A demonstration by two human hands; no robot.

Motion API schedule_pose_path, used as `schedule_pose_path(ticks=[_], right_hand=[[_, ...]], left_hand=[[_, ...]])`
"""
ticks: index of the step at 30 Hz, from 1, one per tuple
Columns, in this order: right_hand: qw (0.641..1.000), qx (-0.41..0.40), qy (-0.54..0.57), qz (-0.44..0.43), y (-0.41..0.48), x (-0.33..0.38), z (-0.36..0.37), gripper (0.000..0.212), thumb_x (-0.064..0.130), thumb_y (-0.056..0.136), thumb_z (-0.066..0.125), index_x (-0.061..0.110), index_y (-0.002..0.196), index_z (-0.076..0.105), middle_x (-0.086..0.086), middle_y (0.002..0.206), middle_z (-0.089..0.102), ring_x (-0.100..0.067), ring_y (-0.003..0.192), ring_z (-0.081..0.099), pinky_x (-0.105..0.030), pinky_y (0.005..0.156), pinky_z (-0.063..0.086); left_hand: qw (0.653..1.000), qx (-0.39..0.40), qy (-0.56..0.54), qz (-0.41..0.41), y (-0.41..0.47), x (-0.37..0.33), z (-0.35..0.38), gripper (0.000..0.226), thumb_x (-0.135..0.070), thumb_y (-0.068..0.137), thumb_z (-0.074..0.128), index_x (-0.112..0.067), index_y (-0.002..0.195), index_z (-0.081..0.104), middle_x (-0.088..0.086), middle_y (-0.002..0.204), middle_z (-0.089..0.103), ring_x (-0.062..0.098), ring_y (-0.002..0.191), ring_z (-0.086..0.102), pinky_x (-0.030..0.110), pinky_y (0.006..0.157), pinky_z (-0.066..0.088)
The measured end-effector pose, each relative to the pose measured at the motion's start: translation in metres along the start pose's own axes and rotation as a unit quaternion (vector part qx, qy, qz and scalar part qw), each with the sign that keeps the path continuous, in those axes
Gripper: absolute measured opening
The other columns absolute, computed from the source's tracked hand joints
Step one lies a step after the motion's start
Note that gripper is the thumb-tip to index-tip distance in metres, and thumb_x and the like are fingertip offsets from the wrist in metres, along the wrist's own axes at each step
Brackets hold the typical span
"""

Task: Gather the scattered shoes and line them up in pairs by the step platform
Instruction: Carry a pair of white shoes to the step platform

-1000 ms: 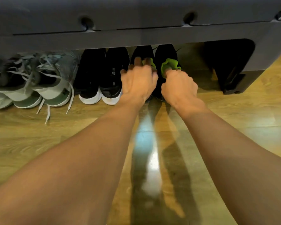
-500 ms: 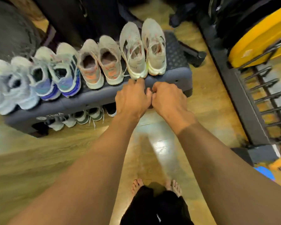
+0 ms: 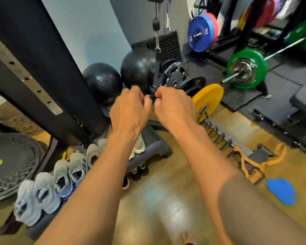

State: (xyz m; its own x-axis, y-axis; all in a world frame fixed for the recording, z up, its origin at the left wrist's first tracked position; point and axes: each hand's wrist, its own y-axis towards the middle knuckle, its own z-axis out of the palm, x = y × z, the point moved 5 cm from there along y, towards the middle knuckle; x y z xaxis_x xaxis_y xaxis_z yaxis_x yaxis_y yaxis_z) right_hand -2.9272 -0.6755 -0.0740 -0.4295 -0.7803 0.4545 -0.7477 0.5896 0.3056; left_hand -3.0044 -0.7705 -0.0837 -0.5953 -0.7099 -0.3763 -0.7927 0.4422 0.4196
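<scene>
1. Tan, glossy floor [image 3: 166, 206] lies nearest, with a flat blue piece [image 3: 281, 191] at the near right.
2. At the near left, pale knit shoes [image 3: 42, 191] stand in a row of pairs atop the dark grey step platform [image 3: 157, 147], whose top is ribbed. Some dark shoes [image 3: 140, 169] sit tucked beneath its right end.
3. Above the platform, the left hand [image 3: 129, 112] and right hand [image 3: 175, 106] are raised with fingertips nearly meeting. Each grip is narrow, fingers curled. A small dark bit [image 3: 152, 98] shows between them, and I cannot tell whether they hold it.
4. Farther off are two round black balls [image 3: 102, 82] and a yellow disc plate [image 3: 208, 98].
</scene>
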Motion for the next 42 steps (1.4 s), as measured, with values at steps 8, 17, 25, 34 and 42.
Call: schedule_pose_path(ticks=[8,17,25,34,42], right_hand=[[0.984,-0.152,-0.038,0.089,-0.034,-0.023,-0.186,0.016,0.030,0.091,0.048,0.026,0.097,0.062,-0.002,0.092,0.061,-0.031,0.082,0.054,-0.035,0.061,0.032],[0.910,-0.309,-0.144,0.236,-0.173,-0.113,-0.381,0.016,0.028,0.092,0.048,0.027,0.096,0.064,0.000,0.094,0.065,-0.028,0.087,0.059,-0.033,0.062,0.036],[0.805,-0.390,-0.241,0.376,-0.397,-0.181,-0.530,0.018,0.028,0.093,0.047,0.025,0.097,0.064,-0.002,0.095,0.065,-0.028,0.083,0.055,-0.033,0.061,0.033],[0.694,-0.425,-0.303,0.496,-0.646,-0.217,-0.662,0.018,0.027,0.095,0.046,0.021,0.092,0.063,-0.002,0.088,0.064,-0.028,0.082,0.058,-0.035,0.062,0.043],[0.568,-0.464,-0.361,0.576,-0.800,-0.259,-0.736,0.021,0.025,0.095,0.044,0.021,0.094,0.065,-0.002,0.089,0.065,-0.029,0.083,0.057,-0.035,0.063,0.043]], left_hand=[[0.977,-0.022,-0.143,0.157,0.025,-0.161,-0.085,0.025,-0.044,0.089,0.048,-0.022,0.090,0.059,0.000,0.090,0.062,0.022,0.082,0.054,0.035,0.063,0.035],[0.889,0.022,-0.305,0.341,-0.082,-0.387,-0.129,0.023,-0.041,0.087,0.047,-0.021,0.087,0.059,0.003,0.087,0.063,0.027,0.085,0.056,0.038,0.067,0.042],[0.774,0.100,-0.424,0.459,-0.295,-0.566,-0.184,0.021,-0.038,0.089,0.051,-0.020,0.086,0.059,0.004,0.089,0.063,0.027,0.083,0.058,0.036,0.066,0.042],[0.644,0.195,-0.501,0.543,-0.547,-0.719,-0.261,0.018,-0.038,0.090,0.052,-0.023,0.082,0.055,0.001,0.089,0.063,0.025,0.082,0.058,0.035,0.065,0.044],[0.530,0.242,-0.539,0.608,-0.719,-0.828,-0.299,0.019,-0.039,0.091,0.051,-0.022,0.085,0.058,-0.001,0.088,0.063,0.024,0.081,0.059,0.042,0.069,0.051]])
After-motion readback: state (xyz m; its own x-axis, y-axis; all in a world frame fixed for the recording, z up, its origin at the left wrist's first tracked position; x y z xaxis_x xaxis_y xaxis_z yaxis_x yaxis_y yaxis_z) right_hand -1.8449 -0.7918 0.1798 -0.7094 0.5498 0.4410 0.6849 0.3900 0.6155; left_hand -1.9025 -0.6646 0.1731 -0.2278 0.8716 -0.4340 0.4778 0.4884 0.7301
